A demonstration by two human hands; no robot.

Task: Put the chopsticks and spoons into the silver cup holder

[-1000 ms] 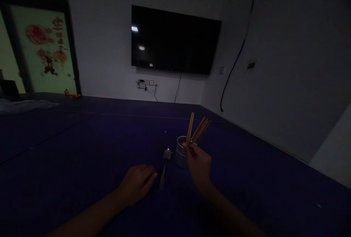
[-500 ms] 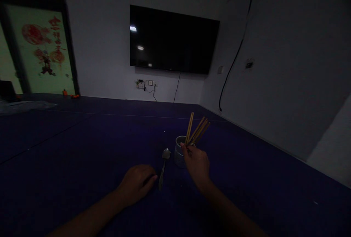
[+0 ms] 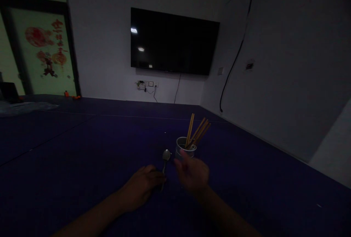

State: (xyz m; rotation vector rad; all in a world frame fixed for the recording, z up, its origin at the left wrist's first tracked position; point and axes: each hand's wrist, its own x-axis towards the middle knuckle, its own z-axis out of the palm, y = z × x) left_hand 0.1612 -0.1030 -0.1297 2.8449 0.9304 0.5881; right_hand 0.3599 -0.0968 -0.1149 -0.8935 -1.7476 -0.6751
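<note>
A metal spoon (image 3: 166, 155) lies on the dark blue surface (image 3: 115, 138), its bowl pointing away from me. My left hand (image 3: 141, 187) is at its lower end, fingers bent over the handle and closed on it. Just right of the spoon stands a grey metal mug-shaped container (image 3: 179, 151), with several wooden chopsticks (image 3: 200, 131) leaning out of it to the right. In front of the container is my right hand (image 3: 193, 173), blurred by motion. Its thumb and index finger are apart and nothing shows between them; it hides the container's lower part.
A wall-mounted television (image 3: 174, 41) hangs beyond the surface, with sockets and cords beneath it. A black cable (image 3: 233, 63) runs down the right wall. Clear plastic sheeting (image 3: 27, 108) lies at the far left, near small orange objects (image 3: 76, 97) by the door.
My right hand has let go at the container's rim and drawn back toward me. My left hand has slid right, onto the spoon's handle. The chopsticks stay in the container.
</note>
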